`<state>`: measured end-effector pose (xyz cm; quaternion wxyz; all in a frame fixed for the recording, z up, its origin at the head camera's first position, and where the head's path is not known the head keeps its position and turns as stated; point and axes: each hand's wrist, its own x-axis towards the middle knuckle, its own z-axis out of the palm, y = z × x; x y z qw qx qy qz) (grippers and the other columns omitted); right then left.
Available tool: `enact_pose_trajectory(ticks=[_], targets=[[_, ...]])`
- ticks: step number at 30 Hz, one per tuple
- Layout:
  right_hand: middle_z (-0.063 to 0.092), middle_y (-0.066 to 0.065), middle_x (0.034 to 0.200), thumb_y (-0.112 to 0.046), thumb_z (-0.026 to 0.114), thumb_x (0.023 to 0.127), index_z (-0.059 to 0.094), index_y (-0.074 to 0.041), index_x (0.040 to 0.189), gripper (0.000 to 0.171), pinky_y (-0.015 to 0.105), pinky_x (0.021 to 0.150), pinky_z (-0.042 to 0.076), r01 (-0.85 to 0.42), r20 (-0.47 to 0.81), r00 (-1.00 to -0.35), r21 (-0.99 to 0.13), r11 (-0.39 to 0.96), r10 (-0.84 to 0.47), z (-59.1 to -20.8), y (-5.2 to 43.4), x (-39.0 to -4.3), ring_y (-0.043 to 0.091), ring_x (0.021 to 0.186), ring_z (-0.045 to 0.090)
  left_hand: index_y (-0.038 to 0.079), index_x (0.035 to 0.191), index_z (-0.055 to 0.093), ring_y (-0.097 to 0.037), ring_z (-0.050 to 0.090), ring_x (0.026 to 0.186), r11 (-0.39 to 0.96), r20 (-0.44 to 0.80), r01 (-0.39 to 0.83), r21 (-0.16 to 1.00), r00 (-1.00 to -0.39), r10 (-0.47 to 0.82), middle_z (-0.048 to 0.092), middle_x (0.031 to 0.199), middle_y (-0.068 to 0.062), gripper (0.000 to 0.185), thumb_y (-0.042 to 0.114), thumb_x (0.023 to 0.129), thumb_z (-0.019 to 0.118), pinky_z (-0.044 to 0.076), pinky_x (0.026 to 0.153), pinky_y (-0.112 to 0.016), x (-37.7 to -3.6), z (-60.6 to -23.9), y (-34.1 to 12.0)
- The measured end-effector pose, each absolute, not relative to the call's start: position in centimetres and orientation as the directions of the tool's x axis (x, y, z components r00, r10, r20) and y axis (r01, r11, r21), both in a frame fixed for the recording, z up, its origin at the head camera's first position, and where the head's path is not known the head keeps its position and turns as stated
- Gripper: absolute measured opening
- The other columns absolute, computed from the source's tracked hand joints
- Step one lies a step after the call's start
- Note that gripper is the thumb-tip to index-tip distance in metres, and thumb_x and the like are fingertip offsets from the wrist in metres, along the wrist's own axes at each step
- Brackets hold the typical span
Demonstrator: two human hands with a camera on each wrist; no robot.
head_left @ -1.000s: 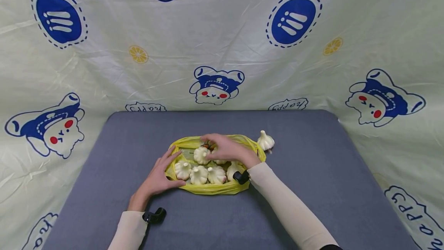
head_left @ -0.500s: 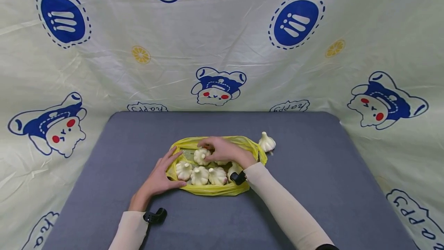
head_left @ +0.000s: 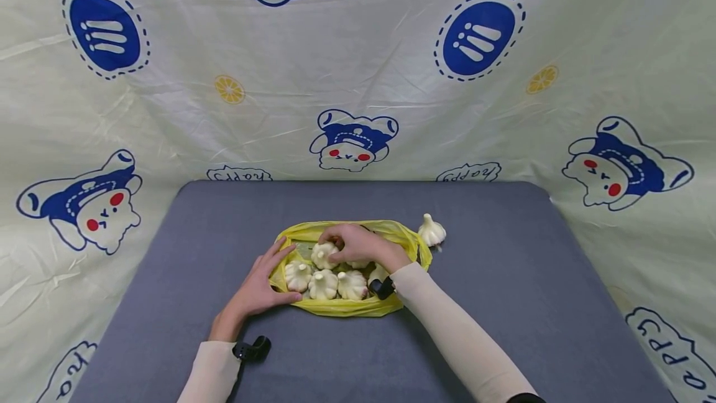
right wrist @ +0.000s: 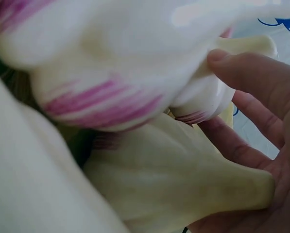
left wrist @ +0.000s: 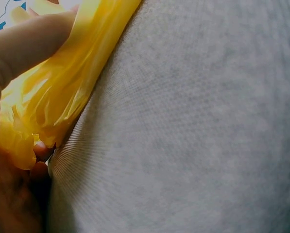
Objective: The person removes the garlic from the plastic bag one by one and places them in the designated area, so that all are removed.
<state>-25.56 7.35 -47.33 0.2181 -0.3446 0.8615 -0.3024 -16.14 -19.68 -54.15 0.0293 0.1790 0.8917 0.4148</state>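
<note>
Garlic bulb (head_left: 324, 254) stem-up, pinched between right hand (head_left: 360, 245) fingers inside yellow plastic bag (head_left: 341, 306); four more bulbs in there. Left hand (head_left: 258, 285) pinching bag's rim.

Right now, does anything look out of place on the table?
Yes: one garlic bulb sits alone on the grey table, just outside the yellow bag at its far right corner. The other bulbs are inside it.
</note>
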Motion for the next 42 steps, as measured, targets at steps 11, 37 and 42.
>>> enact_pose_trajectory(ticks=[11,37,42], targets=[[0.067,0.003,0.115,-0.017,0.072,0.095,0.068,-0.013,0.129,0.035,0.033,0.087,0.051,-0.437,-0.157,-0.686,-0.691,0.575,-0.71,-46.7,7.7,-25.4,0.016,0.096,0.058,0.021,0.16,0.04,-0.037,0.036,0.142,0.6,0.098,0.296,0.743,-0.935,0.34,0.02,0.173,-0.007,0.099,0.044,0.077,0.089,0.037,0.107,-0.069,-16.0,-54.2,-19.8],[0.062,0.003,0.141,-0.024,0.075,0.094,0.067,-0.021,0.132,0.039,0.047,0.103,0.054,-0.349,-0.012,-0.813,-0.79,0.504,-0.583,-44.2,11.6,-24.0,0.028,0.123,0.065,0.019,0.159,0.04,-0.038,0.035,0.142,0.59,0.092,0.287,0.755,-0.937,0.338,0.019,0.173,-0.008,0.099,0.042,0.077,0.089,0.035,0.109,-0.071,-16.1,-53.8,-19.6],[0.061,0.005,0.141,-0.023,0.076,0.094,0.067,-0.021,0.132,0.039,0.052,0.102,0.054,-0.331,0.068,-0.872,-0.811,0.483,-0.484,-43.2,14.0,-23.1,0.031,0.124,0.065,0.018,0.16,0.04,-0.039,0.035,0.143,0.593,0.092,0.29,0.751,-0.935,0.341,0.019,0.173,-0.009,0.099,0.042,0.077,0.089,0.035,0.108,-0.072,-16.0,-53.9,-19.6]])
